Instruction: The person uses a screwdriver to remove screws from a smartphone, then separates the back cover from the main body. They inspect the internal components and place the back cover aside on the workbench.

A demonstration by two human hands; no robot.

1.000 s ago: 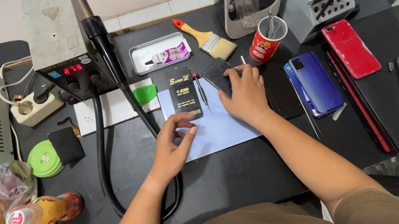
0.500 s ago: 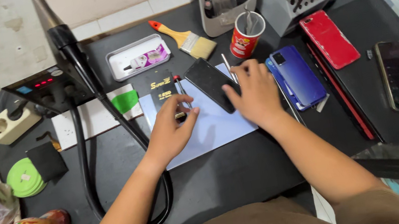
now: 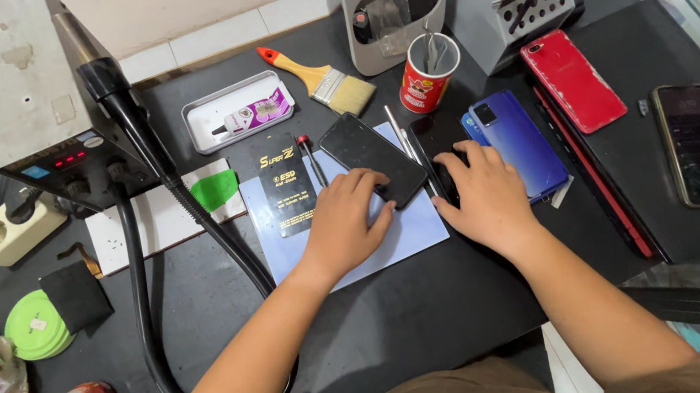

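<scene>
A black phone is laid at a slant on the pale blue mat, its lower end touched by the left hand, whose fingers are loosely curled over that end without being closed around it. Just right of the mat, the right hand is laid flat, fingers spread, on a dark phone beside a blue phone. A black card is seen at the mat's left edge, a red cup above it.
</scene>
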